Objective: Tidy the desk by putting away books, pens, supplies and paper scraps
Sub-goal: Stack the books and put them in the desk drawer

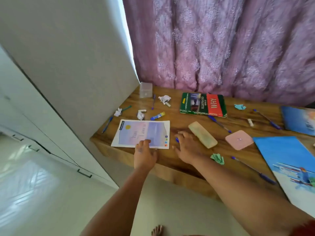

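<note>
Nearest us, the left hand (pixel 144 150) lies with fingers curled over the near edge of the thin pastel notebook (pixel 142 133), thumb side on the cover; whether it truly pinches the edge I cannot tell. That notebook sits flat at the front-left of the wooden worktop (pixel 179 160), light and floppy by the look of it, so I'd take it along that overhanging near edge and support it underneath. The right hand (pixel 187 145) is spread, fingers splayed down on the wood over a small blue thing (pixel 177 139), probably a pen cap, mostly hidden. Just beside it lies a pale, rounded pencil case (pixel 202 134), smooth and easy to wrap a hand round. A soft green paper scrap (pixel 217 158) sits near the front edge, weightless and easily crushed. Further right, glossy blue books (pixel 289 160) look slippery. Beyond, a glue stick (pixel 157 116) and white crumpled scraps (pixel 140 115). At the back, the thick hardback book (pixel 202 104) looks heavy and stiff; grip its spine.
</note>
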